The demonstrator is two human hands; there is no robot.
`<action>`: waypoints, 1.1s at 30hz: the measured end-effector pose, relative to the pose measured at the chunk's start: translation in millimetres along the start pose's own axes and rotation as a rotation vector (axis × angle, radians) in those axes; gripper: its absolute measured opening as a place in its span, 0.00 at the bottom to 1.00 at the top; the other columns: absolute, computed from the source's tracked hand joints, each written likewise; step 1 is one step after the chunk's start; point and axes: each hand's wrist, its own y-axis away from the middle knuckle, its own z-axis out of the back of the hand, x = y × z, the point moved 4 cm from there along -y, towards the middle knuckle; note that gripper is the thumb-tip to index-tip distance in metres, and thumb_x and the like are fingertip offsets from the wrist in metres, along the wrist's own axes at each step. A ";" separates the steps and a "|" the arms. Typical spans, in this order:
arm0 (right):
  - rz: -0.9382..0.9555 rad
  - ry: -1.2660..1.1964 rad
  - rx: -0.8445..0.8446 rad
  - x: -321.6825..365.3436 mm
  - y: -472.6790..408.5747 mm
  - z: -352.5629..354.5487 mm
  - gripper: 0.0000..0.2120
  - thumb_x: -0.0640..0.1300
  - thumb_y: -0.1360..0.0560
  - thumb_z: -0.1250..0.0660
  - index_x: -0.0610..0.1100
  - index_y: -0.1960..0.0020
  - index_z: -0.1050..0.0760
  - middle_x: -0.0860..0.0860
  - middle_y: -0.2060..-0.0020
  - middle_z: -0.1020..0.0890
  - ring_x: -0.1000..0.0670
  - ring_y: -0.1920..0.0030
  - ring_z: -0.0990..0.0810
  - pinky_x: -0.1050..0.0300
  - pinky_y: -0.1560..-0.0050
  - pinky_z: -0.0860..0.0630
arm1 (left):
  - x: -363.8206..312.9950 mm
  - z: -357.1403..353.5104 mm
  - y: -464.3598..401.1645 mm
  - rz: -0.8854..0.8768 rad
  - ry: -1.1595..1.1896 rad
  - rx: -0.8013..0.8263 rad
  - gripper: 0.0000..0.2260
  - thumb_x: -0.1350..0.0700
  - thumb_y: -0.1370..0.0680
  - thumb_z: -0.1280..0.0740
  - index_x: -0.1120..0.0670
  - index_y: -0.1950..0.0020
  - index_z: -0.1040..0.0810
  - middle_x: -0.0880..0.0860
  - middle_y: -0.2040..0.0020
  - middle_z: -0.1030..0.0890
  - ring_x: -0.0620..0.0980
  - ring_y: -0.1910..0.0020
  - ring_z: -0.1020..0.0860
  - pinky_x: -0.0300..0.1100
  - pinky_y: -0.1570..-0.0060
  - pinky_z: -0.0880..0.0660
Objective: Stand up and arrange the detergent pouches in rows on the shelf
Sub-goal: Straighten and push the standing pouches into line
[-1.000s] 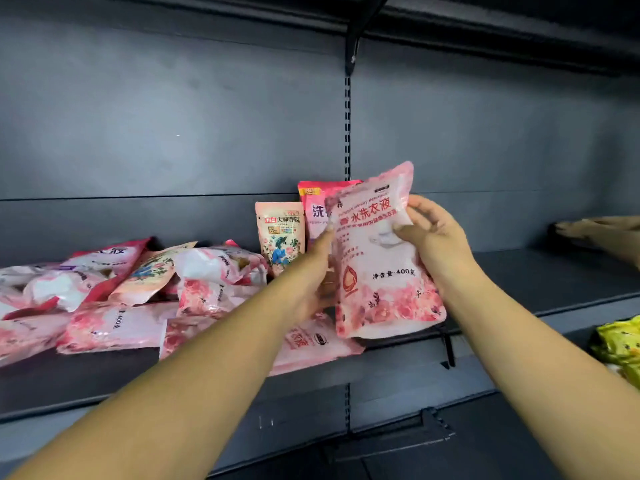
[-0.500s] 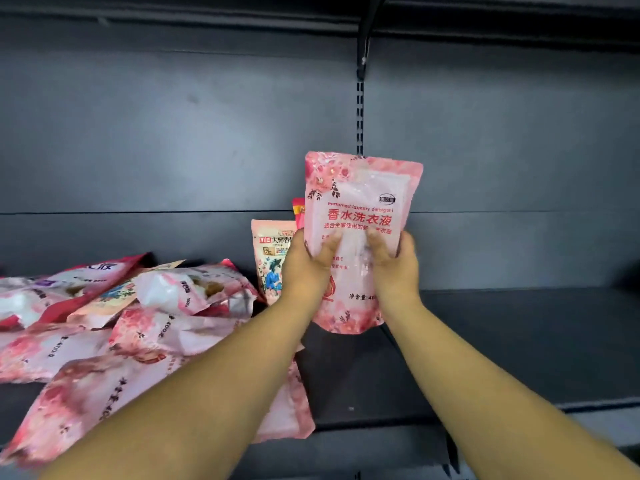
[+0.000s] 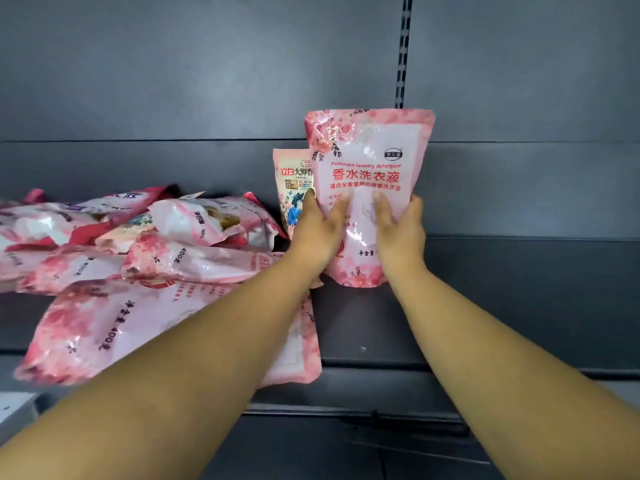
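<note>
A dark grey shelf (image 3: 519, 306) fills the frame, its back panel rising to the top edge and a slotted upright (image 3: 401, 64) running down in the upper right of centre. Across the left half of the frame lies a heap of pink pouches (image 3: 145, 244), flat and overlapping in no order, with one large pouch (image 3: 104, 334) sprawled at the lower left, partly under the person's left forearm. The right half of the shelf board carries nothing visible.

At centre frame a pink flowered detergent pouch (image 3: 367, 161) is held upright, label facing the camera, its bottom edge at or just above the board; contact cannot be told. The left hand (image 3: 317, 233) grips its lower left edge and the right hand (image 3: 398, 230) its lower right, fingers (image 3: 381, 209) curled over the front on both sides, so both hands clamp the same pouch. Just behind its left edge stands a peach-coloured pouch (image 3: 292, 188), upright against the back panel and partly hidden.

The step in hand appears to be setting this pouch on its base beside or in front of the standing one, so a row seems barely begun, with most of the stock not yet stood up. The next move calls for settling the base flat, squaring the label forward, and releasing gently; a soft, liquid-filled pouch may slump or tip once let go.
</note>
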 end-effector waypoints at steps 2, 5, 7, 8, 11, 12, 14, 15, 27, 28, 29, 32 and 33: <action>-0.054 0.071 -0.051 1.9 4.6 3.3 0.26 0.52 0.25 0.35 0.43 0.33 0.38 0.47 0.37 0.30 0.45 0.40 0.26 0.51 0.44 0.25 | -19.2 16.3 6.5 -0.027 -0.106 0.114 0.22 0.43 0.21 0.44 0.55 0.32 0.33 0.47 0.42 0.26 0.45 0.42 0.28 0.34 0.47 0.35; -0.032 0.116 -0.195 25.0 18.1 15.4 0.33 0.52 0.27 0.34 0.47 0.27 0.45 0.48 0.29 0.41 0.45 0.31 0.36 0.41 0.32 0.37 | -45.5 59.8 23.8 -0.136 -0.299 0.209 0.27 0.39 0.24 0.45 0.54 0.31 0.32 0.48 0.35 0.27 0.44 0.39 0.29 0.35 0.43 0.37; 0.045 0.071 -0.203 41.6 37.3 17.8 0.33 0.51 0.27 0.32 0.48 0.28 0.44 0.49 0.29 0.42 0.47 0.30 0.38 0.42 0.30 0.39 | -48.1 90.2 44.3 -0.216 -0.432 0.260 0.33 0.36 0.30 0.45 0.53 0.31 0.31 0.48 0.34 0.27 0.43 0.38 0.28 0.36 0.39 0.34; 0.069 0.054 -0.174 46.5 48.1 15.8 0.33 0.50 0.28 0.32 0.48 0.28 0.43 0.50 0.29 0.42 0.48 0.30 0.38 0.44 0.30 0.39 | -44.8 101.3 57.3 -0.252 -0.509 0.317 0.34 0.35 0.32 0.45 0.53 0.32 0.30 0.47 0.36 0.26 0.40 0.41 0.26 0.33 0.42 0.32; 0.079 0.170 0.041 43.7 87.8 -4.5 0.31 0.49 0.27 0.32 0.47 0.29 0.41 0.49 0.31 0.40 0.49 0.31 0.38 0.52 0.31 0.38 | -19.9 130.0 100.5 -0.345 -0.792 0.511 0.40 0.25 0.32 0.55 0.51 0.38 0.25 0.47 0.42 0.23 0.34 0.53 0.26 0.21 0.53 0.35; 0.079 0.249 0.160 40.9 100.7 -13.7 0.31 0.50 0.27 0.33 0.47 0.28 0.42 0.49 0.31 0.40 0.49 0.31 0.38 0.55 0.31 0.39 | -8.3 138.7 109.1 -0.357 -0.925 0.540 0.45 0.22 0.35 0.62 0.50 0.37 0.27 0.49 0.41 0.24 0.39 0.47 0.26 0.24 0.46 0.36; 0.134 0.505 0.405 36.1 121.8 -28.9 0.32 0.54 0.25 0.37 0.45 0.27 0.44 0.48 0.28 0.42 0.48 0.28 0.41 0.54 0.30 0.42 | 10.6 151.6 118.7 -0.292 -1.270 0.506 0.51 0.23 0.41 0.71 0.47 0.27 0.39 0.52 0.27 0.35 0.51 0.28 0.40 0.42 0.29 0.46; 0.201 0.686 0.523 34.4 130.9 -35.5 0.33 0.57 0.24 0.40 0.45 0.26 0.46 0.49 0.26 0.44 0.48 0.27 0.44 0.53 0.29 0.44 | 18.4 157.2 121.6 -0.201 -1.392 0.489 0.49 0.25 0.40 0.71 0.45 0.25 0.49 0.51 0.23 0.47 0.52 0.24 0.51 0.46 0.27 0.56; 0.219 1.221 0.736 30.7 180.7 -40.6 0.30 0.65 0.24 0.58 0.55 0.25 0.51 0.54 0.24 0.49 0.53 0.24 0.51 0.47 0.27 0.53 | 13.2 182.4 126.6 -0.241 -1.367 0.474 0.49 0.20 0.42 0.62 0.49 0.35 0.32 0.51 0.36 0.27 0.55 0.36 0.30 0.47 0.37 0.36; 0.219 1.224 0.722 31.7 182.0 -40.2 0.30 0.65 0.24 0.58 0.56 0.25 0.50 0.54 0.24 0.47 0.53 0.24 0.50 0.46 0.27 0.53 | 10.2 185.3 121.7 -0.220 -1.309 0.493 0.45 0.22 0.42 0.60 0.51 0.41 0.27 0.52 0.43 0.24 0.56 0.43 0.27 0.47 0.40 0.31; 0.218 1.227 0.710 32.4 182.8 -40.0 0.30 0.65 0.24 0.58 0.57 0.25 0.49 0.55 0.24 0.46 0.52 0.25 0.50 0.46 0.27 0.53 | 7.0 189.2 118.2 -0.188 -1.254 0.508 0.40 0.24 0.41 0.59 0.52 0.50 0.25 0.52 0.51 0.23 0.55 0.49 0.25 0.48 0.43 0.29; 0.220 1.230 0.665 34.3 189.5 -38.3 0.30 0.66 0.25 0.57 0.58 0.25 0.48 0.55 0.25 0.45 0.52 0.25 0.49 0.45 0.27 0.56 | 7.3 196.9 117.2 -0.109 -1.267 0.520 0.28 0.28 0.34 0.53 0.50 0.60 0.29 0.53 0.52 0.25 0.54 0.50 0.27 0.50 0.43 0.28; 0.219 1.228 0.638 33.6 193.3 -36.8 0.30 0.66 0.25 0.57 0.58 0.26 0.49 0.56 0.24 0.46 0.52 0.25 0.50 0.45 0.27 0.58 | 10.4 197.2 119.1 -0.107 -1.309 0.512 0.27 0.29 0.32 0.52 0.49 0.54 0.27 0.54 0.45 0.26 0.55 0.44 0.29 0.51 0.39 0.31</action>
